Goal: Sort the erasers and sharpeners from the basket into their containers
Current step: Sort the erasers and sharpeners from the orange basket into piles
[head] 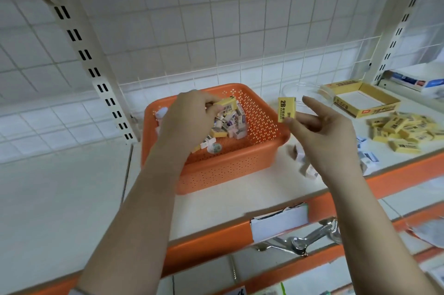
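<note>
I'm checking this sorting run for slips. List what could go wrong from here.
1. The right hand pinches the yellow 2B eraser only by its lower edge, so it may drop.
2. The loose pile of yellow erasers lies outside the open yellow cardboard box and could get knocked off the shelf.
3. The left hand, gripping another yellow eraser, may nudge the orange perforated plastic basket.

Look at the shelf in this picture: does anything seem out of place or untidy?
Yes. The yellow erasers lie in a loose heap on the shelf beside their open box, not in it. Small white packets are scattered near the shelf's front edge. A torn white label hangs crooked on the orange rail.
</note>
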